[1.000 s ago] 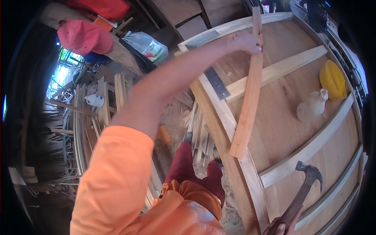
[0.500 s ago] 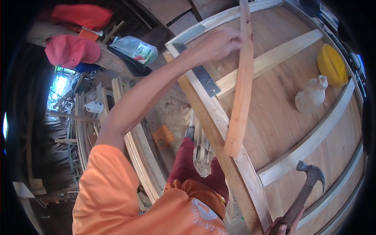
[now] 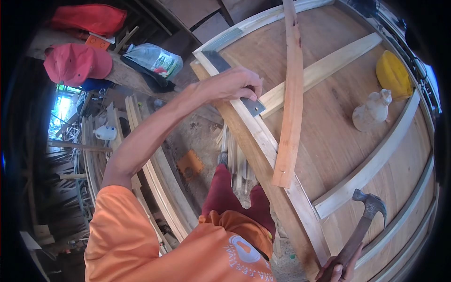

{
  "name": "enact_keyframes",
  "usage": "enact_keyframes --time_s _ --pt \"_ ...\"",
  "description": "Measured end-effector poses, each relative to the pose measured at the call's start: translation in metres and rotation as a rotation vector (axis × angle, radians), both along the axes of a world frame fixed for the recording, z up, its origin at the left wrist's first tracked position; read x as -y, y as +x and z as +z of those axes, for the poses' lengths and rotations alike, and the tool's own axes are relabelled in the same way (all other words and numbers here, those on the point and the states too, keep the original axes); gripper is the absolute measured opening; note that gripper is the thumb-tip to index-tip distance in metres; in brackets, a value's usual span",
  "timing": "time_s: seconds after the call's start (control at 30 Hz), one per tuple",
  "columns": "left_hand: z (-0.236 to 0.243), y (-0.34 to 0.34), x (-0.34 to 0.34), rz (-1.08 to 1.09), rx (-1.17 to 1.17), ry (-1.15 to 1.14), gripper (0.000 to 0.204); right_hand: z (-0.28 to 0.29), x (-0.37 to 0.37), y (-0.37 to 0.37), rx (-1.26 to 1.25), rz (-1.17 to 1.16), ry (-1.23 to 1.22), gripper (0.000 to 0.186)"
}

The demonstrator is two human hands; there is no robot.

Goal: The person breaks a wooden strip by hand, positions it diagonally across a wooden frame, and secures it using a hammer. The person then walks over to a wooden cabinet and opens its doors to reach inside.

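Note:
My left hand (image 3: 239, 84) is closed, thumb and fingers curled together above a flat dark grey metal piece (image 3: 256, 108) with a hole near its end. Whatever the fingertips may hold is too small or hidden to make out. At the lower right, my right hand (image 3: 342, 270) grips a claw hammer (image 3: 358, 235) by its handle, head raised above the panel. A long reddish board (image 3: 292, 117) lies across the wooden frame (image 3: 300, 202), its near end resting over the frame's near rail. A pale crosspiece (image 3: 324, 69) passes beneath that board.
Toward the right of the plywood panel (image 3: 329, 136) stand a whitish plastic bottle (image 3: 371, 112) and a yellow container (image 3: 393, 75). A curved pale rib (image 3: 371, 164) crosses the panel. Stacked timber (image 3: 164, 178) lies left of my legs. A pink cap (image 3: 77, 63) and clear plastic jug (image 3: 155, 60) rest behind.
My left hand has drawn back toward me, from beside the reddish board to over the metal piece, its fingers curling. The hammer stays in my right hand, shifted slightly.

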State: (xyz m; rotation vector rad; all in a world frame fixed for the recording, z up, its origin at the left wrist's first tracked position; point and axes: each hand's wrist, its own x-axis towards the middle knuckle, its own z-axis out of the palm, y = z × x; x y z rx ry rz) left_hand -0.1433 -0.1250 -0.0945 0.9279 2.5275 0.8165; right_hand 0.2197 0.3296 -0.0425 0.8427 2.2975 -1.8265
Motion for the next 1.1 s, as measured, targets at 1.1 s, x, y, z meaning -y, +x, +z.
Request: enact_keyframes --time_s 1.1 --pt "0.000 -0.007 -0.047 0.263 -0.323 0.162 0.051 0.016 0.034 0.010 -0.154 0.392 0.275 0.069"
